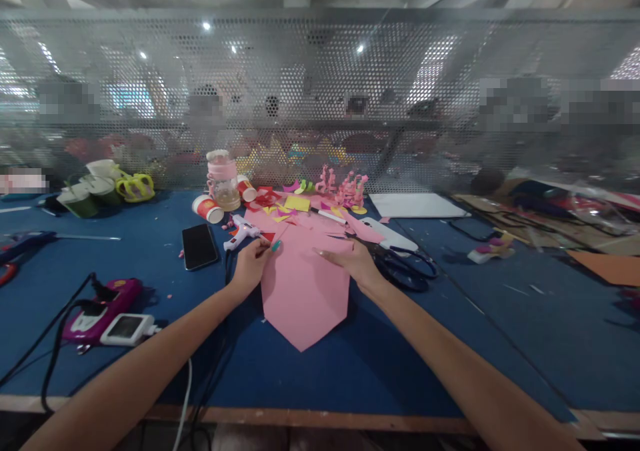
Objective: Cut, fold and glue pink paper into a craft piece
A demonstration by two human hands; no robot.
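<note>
A sheet of pink paper [306, 297] with a pointed lower end is held up over the blue table, between my two hands. My left hand [253, 264] pinches its left edge near the top, thumb in front. On the opposite edge, my right hand [356, 264] grips it with the thumb across the front and the fingers behind, out of sight. Just beyond my left hand lies a white glue gun [243, 232]. Dark-handled scissors [407, 267] rest to the right of my right hand. Pink and yellow paper scraps [297, 204] are heaped behind the sheet.
A black phone [199, 246] lies at left, near a purple power strip [103, 311] with cables. Paper cups [207, 209] and a pink-lidded bottle [223, 181] stand farther back. At right are a white board [417, 205] and an orange sheet [607, 267]. A perforated metal screen [320, 71] closes the back.
</note>
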